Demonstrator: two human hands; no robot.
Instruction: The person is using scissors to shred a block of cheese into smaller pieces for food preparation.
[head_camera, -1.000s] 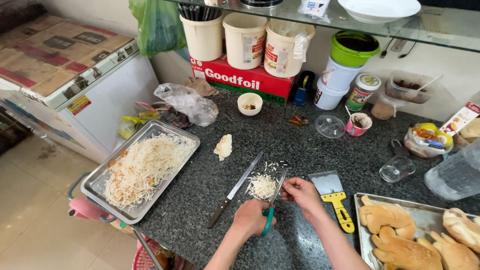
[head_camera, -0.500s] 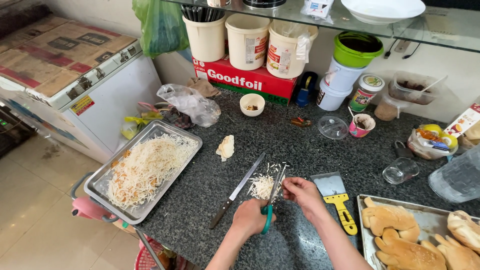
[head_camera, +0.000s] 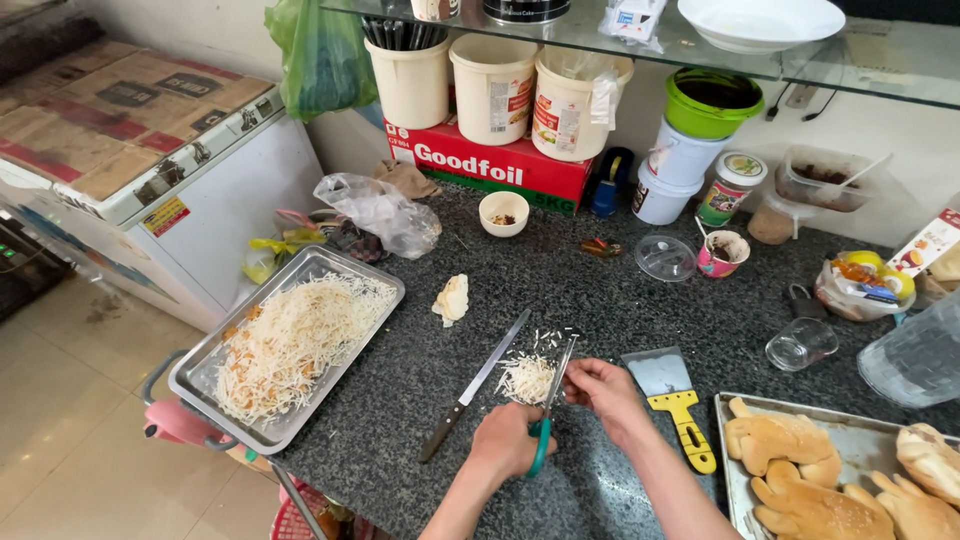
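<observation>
Scissors (head_camera: 548, 415) with green handles sit clamped in the left hand (head_camera: 510, 442), as a second ago; the right hand (head_camera: 600, 385) seemingly pinches something at the blades. Shreds (head_camera: 527, 378) pile beyond on the table (head_camera: 600, 300), hardly changed, beside a knife (head_camera: 472, 388).

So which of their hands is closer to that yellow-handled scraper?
The right hand. It sits just left of the scraper, almost beside its blade. The left hand, gripping the green-handled scissors, is farther off, lower left.
</observation>
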